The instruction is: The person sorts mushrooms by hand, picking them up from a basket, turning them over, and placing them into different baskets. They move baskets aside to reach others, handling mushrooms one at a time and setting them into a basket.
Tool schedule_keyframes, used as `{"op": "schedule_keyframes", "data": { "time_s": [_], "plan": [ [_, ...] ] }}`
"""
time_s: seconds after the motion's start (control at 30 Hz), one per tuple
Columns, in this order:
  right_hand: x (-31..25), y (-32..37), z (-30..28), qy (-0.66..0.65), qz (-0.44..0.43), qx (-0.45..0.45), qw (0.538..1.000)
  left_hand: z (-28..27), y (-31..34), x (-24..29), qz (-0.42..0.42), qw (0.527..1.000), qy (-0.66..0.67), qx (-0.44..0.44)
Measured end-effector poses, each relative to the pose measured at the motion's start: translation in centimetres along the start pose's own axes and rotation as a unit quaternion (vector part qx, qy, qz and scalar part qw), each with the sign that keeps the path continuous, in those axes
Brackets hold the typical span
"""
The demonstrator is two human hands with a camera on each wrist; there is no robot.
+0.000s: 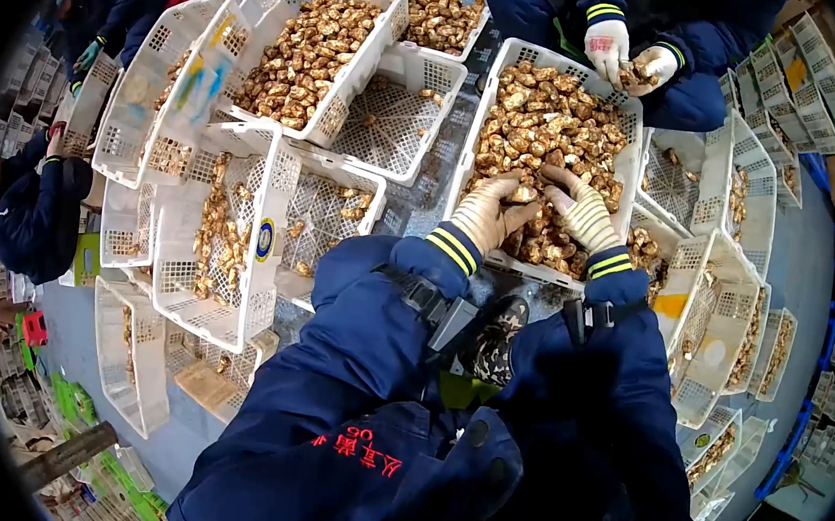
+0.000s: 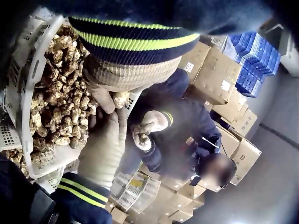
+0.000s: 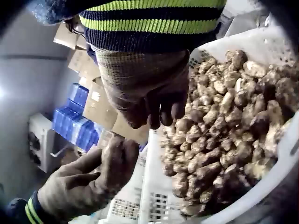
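In the head view my left gloved hand (image 1: 487,212) pinches a brown-and-cream mushroom (image 1: 525,192) over a white crate (image 1: 629,180) heaped with similar mushrooms (image 1: 551,123). The same mushroom (image 2: 120,99) shows at the fingers of my left hand (image 2: 133,77) in the left wrist view. Close beside it, my right gloved hand (image 1: 585,214) is over the heap with relaxed, slightly bent fingers and nothing visible in them. In the right wrist view my right hand (image 3: 145,88) hangs above my left hand (image 3: 88,182); its palm is partly hidden.
Across the crate another person's gloved hands (image 1: 630,60) hold mushrooms. White crates with mushrooms stand at the left (image 1: 327,101) and right (image 1: 724,310). Cardboard boxes (image 2: 217,74) and blue crates (image 2: 254,60) are stacked beyond.
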State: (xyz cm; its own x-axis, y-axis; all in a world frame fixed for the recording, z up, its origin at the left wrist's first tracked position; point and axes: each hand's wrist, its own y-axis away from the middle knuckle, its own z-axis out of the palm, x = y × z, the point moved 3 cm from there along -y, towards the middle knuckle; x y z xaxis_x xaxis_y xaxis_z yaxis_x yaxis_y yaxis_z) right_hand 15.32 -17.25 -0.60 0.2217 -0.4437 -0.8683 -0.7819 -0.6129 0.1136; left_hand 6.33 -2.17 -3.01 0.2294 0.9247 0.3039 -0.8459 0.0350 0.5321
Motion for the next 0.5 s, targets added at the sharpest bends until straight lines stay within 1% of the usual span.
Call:
{"op": "schedule_keyframes", "data": {
  "time_s": [0.03, 0.07, 0.1, 0.13, 0.17, 0.2, 0.23, 0.27, 0.3, 0.37, 0.4, 0.47, 0.5],
  "plan": [
    [-1.7, 0.5, 0.3, -0.027, -0.020, -0.015, 0.999, 0.5, 0.3, 0.1, -0.018, 1.000, -0.014, -0.008],
    [-3.5, 1.0, 0.6, -0.055, -0.043, -0.033, 0.997, 0.9, 0.9, 0.3, 0.002, 0.999, -0.036, -0.009],
    [-4.8, 1.4, 0.7, -0.036, -0.070, -0.040, 0.996, 0.7, 0.6, 0.3, -0.001, 0.999, -0.043, -0.032],
    [-5.3, 1.8, 1.0, -0.033, -0.044, -0.041, 0.998, 0.3, 0.3, 0.5, 0.003, 0.998, -0.049, -0.048],
    [-5.3, 1.9, 1.4, -0.089, -0.003, -0.068, 0.994, 1.1, 1.6, 1.0, 0.010, 0.997, -0.078, -0.006],
    [-5.1, 2.0, 1.5, -0.072, -0.038, -0.073, 0.994, 2.1, 2.8, 1.3, 0.023, 0.994, -0.102, 0.040],
    [-5.1, 1.8, 2.3, -0.177, -0.051, -0.073, 0.980, 1.4, 2.4, 1.5, 0.036, 0.991, -0.132, 0.001],
    [-4.8, 2.0, 2.2, -0.076, -0.023, -0.057, 0.995, 0.3, 1.3, 1.0, 0.038, 0.985, -0.165, -0.045],
    [-5.1, 1.9, 2.4, 0.009, -0.057, -0.043, 0.997, -1.0, 0.0, 0.5, 0.103, 0.958, -0.257, -0.078],
    [-4.4, 2.0, 2.7, 0.015, -0.064, -0.009, 0.998, 0.3, 1.1, 0.3, 0.007, 0.990, -0.143, -0.011],
    [-4.5, 2.1, 2.7, 0.032, -0.062, 0.007, 0.998, 0.8, 1.9, 0.5, 0.005, 0.990, -0.141, 0.000],
    [-4.8, 2.3, 2.7, 0.055, -0.065, 0.008, 0.996, 1.4, 2.9, 0.7, -0.002, 0.991, -0.135, 0.019],
    [-5.5, 2.6, 2.5, 0.084, -0.074, 0.006, 0.994, 0.8, 1.5, 0.3, -0.008, 0.992, -0.121, -0.013]
  ]
}}
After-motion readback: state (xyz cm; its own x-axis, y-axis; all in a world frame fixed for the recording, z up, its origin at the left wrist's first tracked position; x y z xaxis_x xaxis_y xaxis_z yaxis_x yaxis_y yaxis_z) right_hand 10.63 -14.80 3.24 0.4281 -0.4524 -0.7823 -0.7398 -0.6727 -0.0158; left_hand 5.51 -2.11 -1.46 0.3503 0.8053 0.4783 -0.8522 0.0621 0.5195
